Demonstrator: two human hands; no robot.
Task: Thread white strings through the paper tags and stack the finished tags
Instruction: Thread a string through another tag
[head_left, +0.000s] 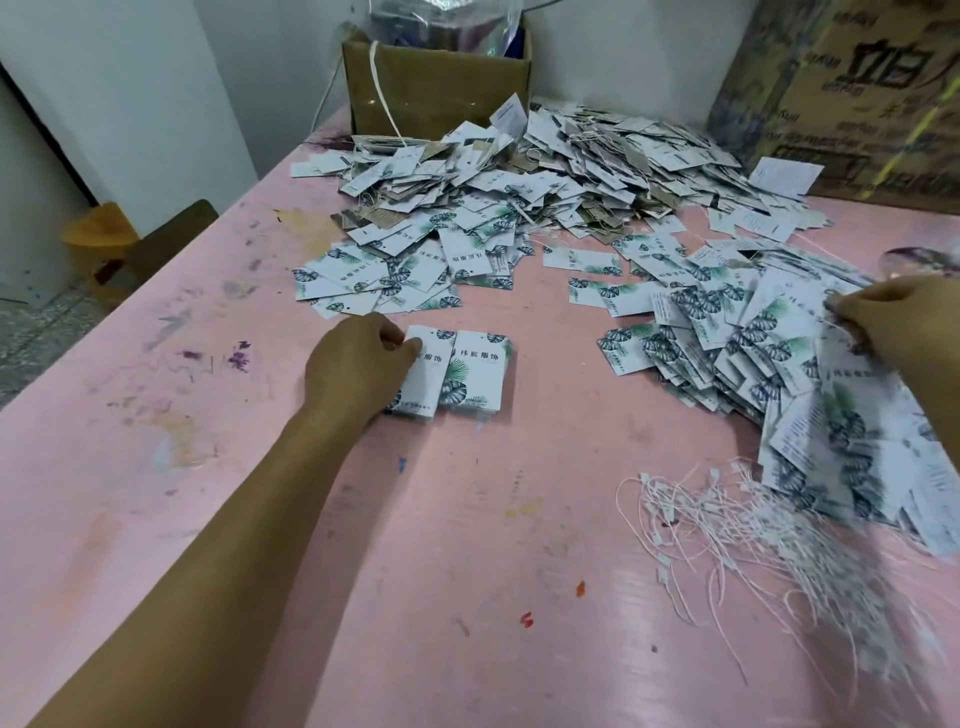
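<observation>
Across nearly the whole view spreads a pink bench (156, 467), its surface marked with paint flecks and scuffs. At its far side lies a big loose heap of tags (545, 171), white cards printed with green leaves, many with thread tangled among them. Behind the heap on the far right leans a large printed carton (857, 93), and at the far middle stands an open brown box (436, 88) with shiny plastic showing at its top. On the right a second spread of tags (727, 332) fans from the middle of the bench out to the right edge, blurred at its near end. Just near of that spread lies a bundle of white strings (753, 530), each with a small clasp. At the centre of the bench sit two small stacks (475, 374) of tags side by side, touching. The left hand (358, 364) has its grip on the far edge of the left stack (431, 384), thumb on top and fingers curled. The right hand (893, 317), over the right spread, has its grip pinched on a string (844, 330); blur hides what hangs from it.
</observation>
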